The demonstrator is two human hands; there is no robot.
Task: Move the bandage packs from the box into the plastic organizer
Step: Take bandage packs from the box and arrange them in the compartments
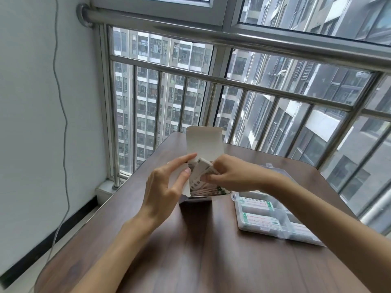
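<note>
On bench center, L hand steadies open box, fingers nearly straight; R hand pinches bandage packs at its mouth. Organizer at 4 o'clock, some packs inside.

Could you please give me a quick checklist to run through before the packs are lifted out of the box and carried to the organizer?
1. Box open, flap up: ok.
2. Left hand steadying the box, fingers straight against its side: ok.
3. Right hand pinching the packs at the box mouth: ok; how many it holds: cannot tell.
4. Organizer lid open, to the right of the box: ok.
5. Free compartment left: cannot tell; two near-left compartments already hold packs, and the right forearm hides part of the rest.
6. Path from box to organizer over the table: ok, nothing stands between them.
</note>
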